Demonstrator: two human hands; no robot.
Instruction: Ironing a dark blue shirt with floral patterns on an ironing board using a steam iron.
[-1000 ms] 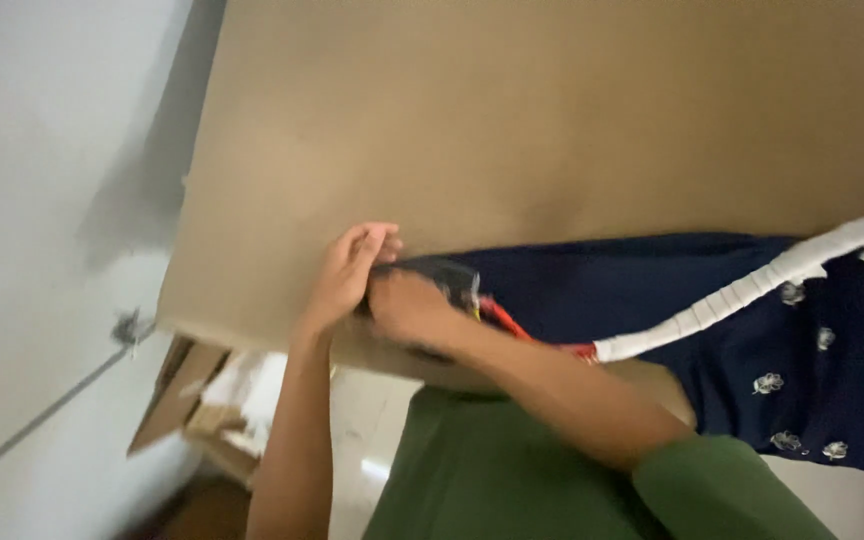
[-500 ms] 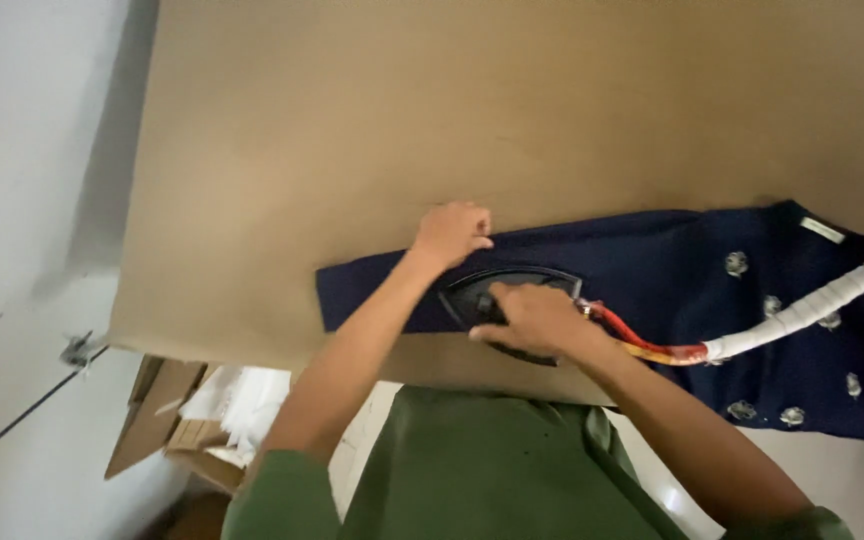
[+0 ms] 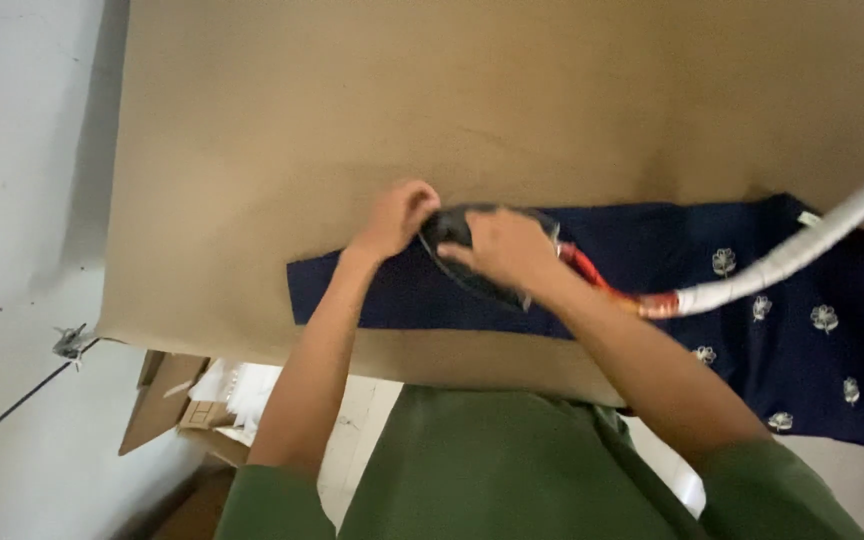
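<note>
— What has changed since a moment ago?

— Both hands have shifted up the cloth. Half a second back the left hand (image 3: 399,218) lay flat, ahead of the iron (image 3: 482,262); now it is curled at the iron's dark nose, fingers bent, touching the cloth there. I cannot tell whether it pinches the cloth. The right hand (image 3: 500,248) is closed over the top of the iron, gripping it.

— Any boxes or labels about?

— Below the table's left edge, on the floor, sits an open brown cardboard box (image 3: 164,402) with its flaps spread, and pale white packets (image 3: 244,392) lie just beside it. A small white tag (image 3: 809,218) shows at the far right end of the cloth, near the cord.

— And the iron and cloth themselves?

— It is a dark, rounded iron, mostly hidden under the right hand. From its back runs a red cord (image 3: 592,273) that turns into a thick white wrapped cord (image 3: 802,250) rising to the right. It rests on a navy blue garment (image 3: 652,250), plain at the left, scattered with small white flower motifs at the right. The garment lies along the near edge of a table covered in plain tan material (image 3: 452,100).
</note>
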